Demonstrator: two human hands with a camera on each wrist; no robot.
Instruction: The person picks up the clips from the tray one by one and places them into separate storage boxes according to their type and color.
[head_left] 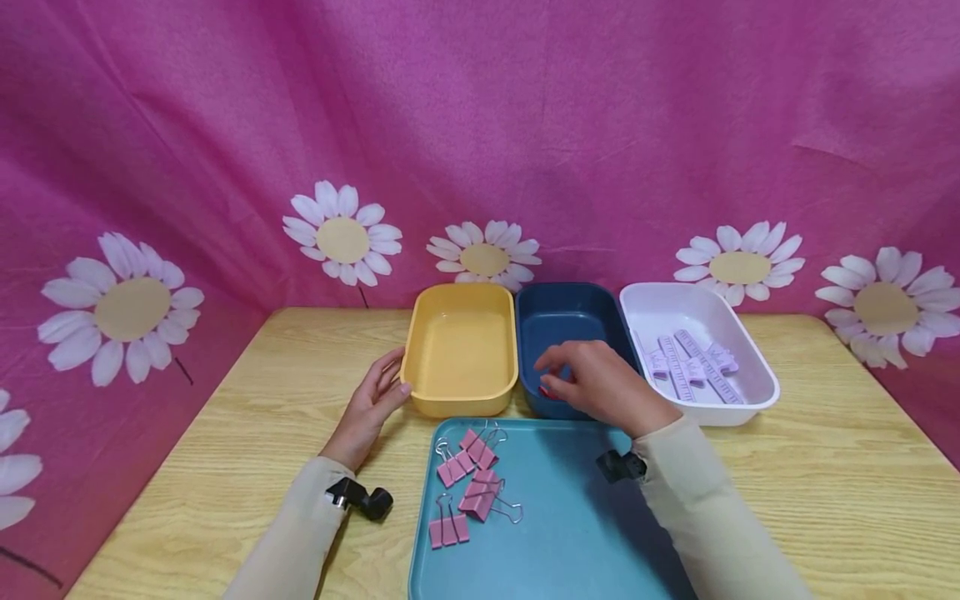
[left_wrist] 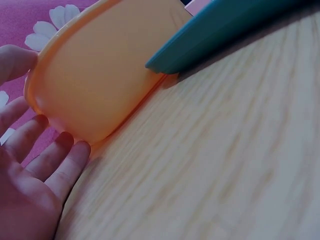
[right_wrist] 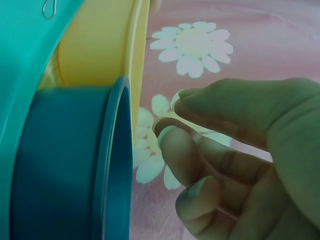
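My left hand [head_left: 365, 410] rests on the left side of a yellow bin [head_left: 422, 350], thumb near the rim and fairly straight fingertips touching its outer wall, as the left wrist view shows. My right hand [head_left: 603, 385] hovers over the near end of a dark blue bin [head_left: 573, 300]. In the right wrist view its fingers [right_wrist: 180, 155] are loosely bent, with a gap to the thumb and nothing between them. A small red thing [head_left: 546, 392] shows just below that hand in the dark blue bin, mostly hidden by it.
A teal tray [head_left: 555, 533] lies in front of the bins, with several pink binder clips [head_left: 480, 494] at its left. To the right, a white bin [head_left: 757, 358] holds lilac ruler-like strips [head_left: 677, 369] and small lilac pieces [head_left: 722, 357]. A flowered pink cloth [head_left: 480, 125] hangs behind.
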